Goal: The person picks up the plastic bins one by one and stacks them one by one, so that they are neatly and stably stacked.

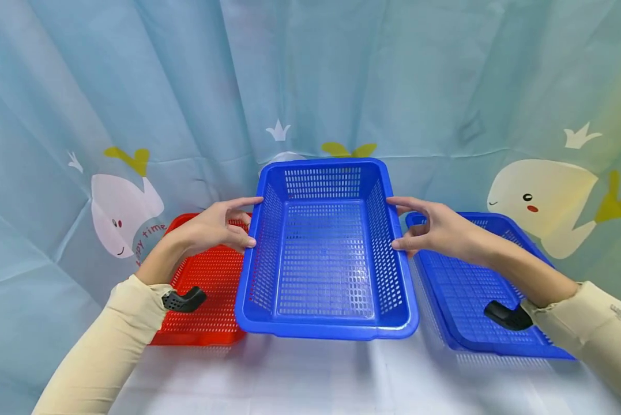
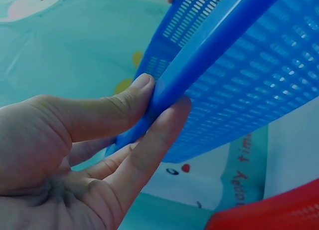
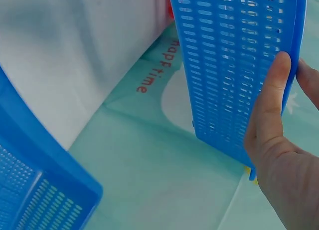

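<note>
A blue perforated plastic basket [image 1: 326,259] is held up above the table, tilted so that its inside faces the head camera. My left hand [image 1: 214,227] pinches its left rim between thumb and fingers; in the left wrist view the thumb [image 2: 132,103] lies on one side of the rim and the fingers on the other. On the opposite rim, my right hand [image 1: 437,230] pinches in the same way. The right wrist view has the right hand [image 3: 279,135] with fingers against the slotted outer wall. Nothing lies inside the held basket.
A red basket [image 1: 201,294] stands on the white table [image 1: 331,374] to the left, partly behind the held one. To the right is a second blue basket [image 1: 471,288]. Behind hangs a pale blue curtain [image 1: 419,75] printed with whales.
</note>
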`<state>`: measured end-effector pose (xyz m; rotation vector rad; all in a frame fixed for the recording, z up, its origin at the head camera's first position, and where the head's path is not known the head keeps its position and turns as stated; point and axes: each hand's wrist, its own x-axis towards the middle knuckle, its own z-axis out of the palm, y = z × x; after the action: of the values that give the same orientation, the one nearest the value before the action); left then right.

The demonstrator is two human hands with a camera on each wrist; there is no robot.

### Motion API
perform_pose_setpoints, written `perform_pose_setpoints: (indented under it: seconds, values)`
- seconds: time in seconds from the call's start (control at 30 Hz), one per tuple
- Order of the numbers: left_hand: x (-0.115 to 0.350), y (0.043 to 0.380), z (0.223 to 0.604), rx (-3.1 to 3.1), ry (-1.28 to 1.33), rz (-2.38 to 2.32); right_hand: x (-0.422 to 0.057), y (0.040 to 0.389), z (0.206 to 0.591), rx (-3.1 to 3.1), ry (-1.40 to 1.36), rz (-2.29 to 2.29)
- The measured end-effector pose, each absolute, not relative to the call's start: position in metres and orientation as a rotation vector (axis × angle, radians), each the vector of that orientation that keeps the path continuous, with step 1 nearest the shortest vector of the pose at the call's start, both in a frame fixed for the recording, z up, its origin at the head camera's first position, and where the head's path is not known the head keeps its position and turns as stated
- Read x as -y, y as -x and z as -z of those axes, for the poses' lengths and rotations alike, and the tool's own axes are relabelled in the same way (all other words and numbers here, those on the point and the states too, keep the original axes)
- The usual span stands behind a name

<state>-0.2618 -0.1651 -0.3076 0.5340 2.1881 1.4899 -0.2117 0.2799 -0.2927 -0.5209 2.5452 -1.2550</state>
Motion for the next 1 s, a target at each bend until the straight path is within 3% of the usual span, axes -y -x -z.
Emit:
perform_pose_setpoints:
  seconds: [1.0]
  values:
    - [0.262, 0.241, 0.265, -2.386, -0.476, -1.333, -0.185, 0.240, 0.296, -2.328, 0.691, 1.543]
